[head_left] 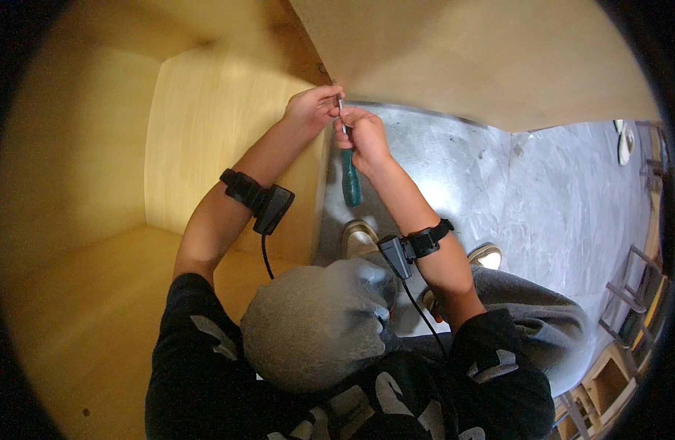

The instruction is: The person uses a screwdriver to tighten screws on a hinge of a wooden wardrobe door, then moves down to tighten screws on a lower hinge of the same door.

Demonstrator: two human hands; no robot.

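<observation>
A screwdriver with a green handle (351, 180) hangs handle-down between my hands, its metal shaft pointing up and away from me. My right hand (368, 138) is closed around the shaft just above the handle. At the shaft's far end, the fingers of my left hand (308, 110) are pinched together; whatever lies between them is too small to make out. Both hands are at the front edge of a wooden cabinet (205, 139), beside a large wooden panel (484, 59) that looks like its door. A small dark fitting (322, 68) shows on the edge just beyond my fingertips.
The cabinet's pale inner walls and bottom fill the left side. A grey, shiny floor (557, 191) lies below the panel. My bent knee (301, 323) and shoes are close underneath. Metal-framed furniture (631, 293) and a wooden box (609, 381) stand at the right.
</observation>
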